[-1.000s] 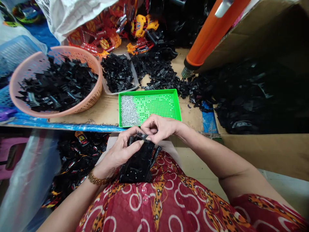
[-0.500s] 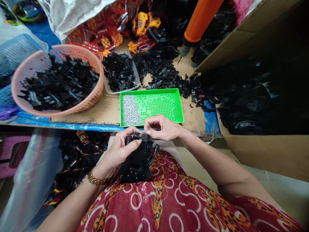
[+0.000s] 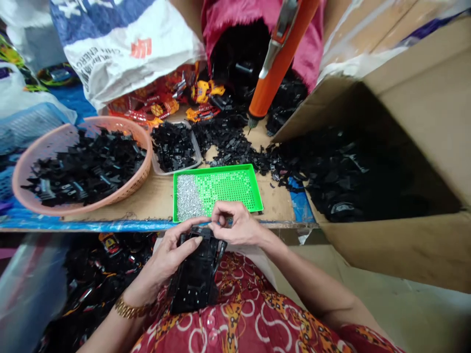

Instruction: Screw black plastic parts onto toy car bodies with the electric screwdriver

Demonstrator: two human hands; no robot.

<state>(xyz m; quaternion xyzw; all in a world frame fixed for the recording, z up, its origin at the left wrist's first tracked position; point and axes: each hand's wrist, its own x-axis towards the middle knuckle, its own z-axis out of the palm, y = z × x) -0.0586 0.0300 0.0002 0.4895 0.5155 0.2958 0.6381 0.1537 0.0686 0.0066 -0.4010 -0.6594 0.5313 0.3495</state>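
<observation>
A black plastic toy car chassis (image 3: 195, 279) rests on my lap, its far end raised at the bench edge. My left hand (image 3: 167, 260) grips that far end, thumb on top and fingers along the side. At the same end, my right hand (image 3: 235, 223) is closed in a pinch against the chassis; whatever is between its fingertips is too small to make out. Just beyond my hands lies a green perforated tray (image 3: 253, 189), with small silvery screws (image 3: 189, 198) heaped in its left part.
A peach basket (image 3: 22, 189) and a clear tub (image 3: 196, 147) hold black plastic parts. An orange power screwdriver (image 3: 270, 81) hangs above loose black pieces. On the right stands a cardboard box (image 3: 397, 250) with dark parts. Orange toy bodies (image 3: 202, 92) lie behind.
The view has tilted up, so the bench items sit lower and more of the sacks and screwdriver shows. Both hands stay at the far end of the chassis.
</observation>
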